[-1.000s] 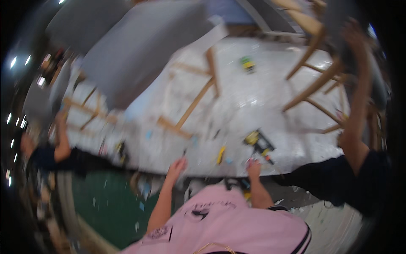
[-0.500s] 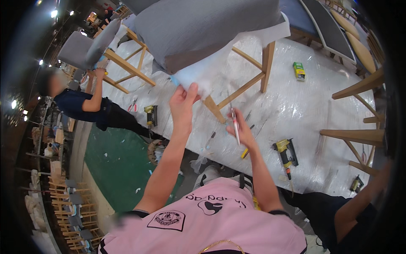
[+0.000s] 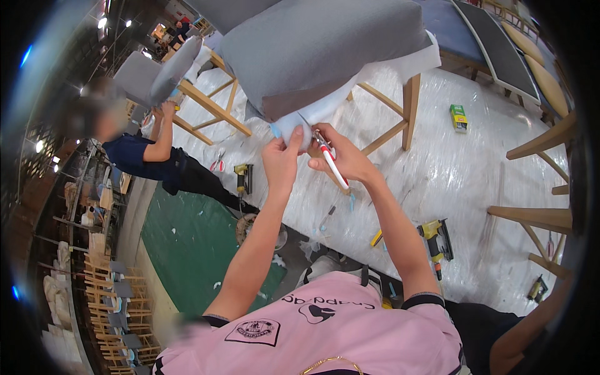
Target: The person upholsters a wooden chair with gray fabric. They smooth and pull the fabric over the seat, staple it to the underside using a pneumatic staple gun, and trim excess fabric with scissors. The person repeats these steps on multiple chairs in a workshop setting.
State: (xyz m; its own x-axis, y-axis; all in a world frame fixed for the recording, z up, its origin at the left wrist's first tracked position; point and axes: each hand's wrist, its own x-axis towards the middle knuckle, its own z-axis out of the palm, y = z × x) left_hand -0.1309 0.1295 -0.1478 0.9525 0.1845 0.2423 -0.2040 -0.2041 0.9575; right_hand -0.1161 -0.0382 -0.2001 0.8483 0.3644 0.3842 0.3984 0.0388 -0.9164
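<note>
A grey upholstered chair [image 3: 325,56] lies in front of me, its wooden legs [image 3: 410,112] pointing down toward the table. White padding [image 3: 322,107] with a light blue layer hangs out below the grey cover at the near corner. My left hand [image 3: 281,164] pinches a loose flap of this padding between thumb and fingers. Close beside it, my right hand [image 3: 345,156] grips scissors [image 3: 329,164] with red and white handles. The scissors' tips are at the padding, partly hidden by my fingers.
The table [image 3: 400,181] is wrapped in clear plastic. On it lie a staple gun [image 3: 435,240], another staple gun [image 3: 243,179], red-handled scissors [image 3: 217,164] and a green-yellow box [image 3: 459,118]. A co-worker [image 3: 147,150] handles another chair at left; another person's arm [image 3: 522,331] shows lower right.
My right hand has moved up and left with the scissors, from apart over the table to the padding beside my left hand. The left hand keeps its pinch on the flap.
</note>
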